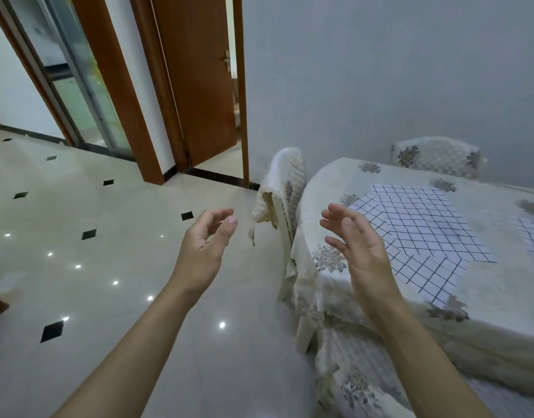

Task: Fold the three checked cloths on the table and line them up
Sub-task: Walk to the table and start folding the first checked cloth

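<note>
Fingers loose | left hand, right hand empty (midair) | cloths flat

Your left hand hangs in the air over the tiled floor, fingers loosely curled, holding nothing. Your right hand is raised in front of the surface's near corner, fingers relaxed and spread, also empty. On the surface's flowered cover, the far checked cloth and the near checked cloth lie flat and seem to overlap. A third checked cloth is cut off at the right edge. One quilted chair stands at the surface's left end, another chair behind it. A brown door stands ajar.
</note>
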A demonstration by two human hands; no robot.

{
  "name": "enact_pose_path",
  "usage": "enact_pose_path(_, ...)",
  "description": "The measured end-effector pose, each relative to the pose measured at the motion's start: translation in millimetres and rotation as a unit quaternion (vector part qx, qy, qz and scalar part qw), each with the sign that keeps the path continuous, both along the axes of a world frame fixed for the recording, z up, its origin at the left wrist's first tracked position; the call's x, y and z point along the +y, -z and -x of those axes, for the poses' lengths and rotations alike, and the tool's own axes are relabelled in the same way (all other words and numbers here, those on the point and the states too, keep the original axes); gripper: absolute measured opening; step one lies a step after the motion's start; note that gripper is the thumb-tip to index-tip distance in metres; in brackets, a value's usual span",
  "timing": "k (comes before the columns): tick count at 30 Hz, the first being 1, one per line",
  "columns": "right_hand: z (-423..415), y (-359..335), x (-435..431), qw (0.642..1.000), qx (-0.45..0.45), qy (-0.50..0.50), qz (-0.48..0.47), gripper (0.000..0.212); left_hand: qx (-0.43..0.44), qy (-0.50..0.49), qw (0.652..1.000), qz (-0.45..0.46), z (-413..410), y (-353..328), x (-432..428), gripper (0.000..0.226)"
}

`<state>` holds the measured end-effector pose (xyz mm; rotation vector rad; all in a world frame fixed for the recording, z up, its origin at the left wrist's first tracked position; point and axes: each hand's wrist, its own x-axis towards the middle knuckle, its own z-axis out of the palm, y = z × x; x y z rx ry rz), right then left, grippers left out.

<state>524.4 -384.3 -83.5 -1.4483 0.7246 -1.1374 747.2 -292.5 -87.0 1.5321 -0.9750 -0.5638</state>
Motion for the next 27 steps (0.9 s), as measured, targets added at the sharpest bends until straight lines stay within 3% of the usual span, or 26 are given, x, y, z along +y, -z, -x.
enact_pose_path(9, -125, -5, -42, 0.997, -0.003, 0.079, 0.015, 0.033, 0.007, 0.074, 0.996, 0.042, -134, -3, -75, 0.052)
enact_pose_path(18, -241, 0, -79, 0.996, 0.005, 0.092, -0.005, 0.034, 0.031, 0.1, 0.993, 0.054, -249, -3, -133, 0.054)
enact_pose_path(27, -335, 24, -204, 0.992, -0.001, 0.126, -0.015, 0.035, 0.028, 0.1, 0.994, 0.019, -344, 19, -246, 0.05)
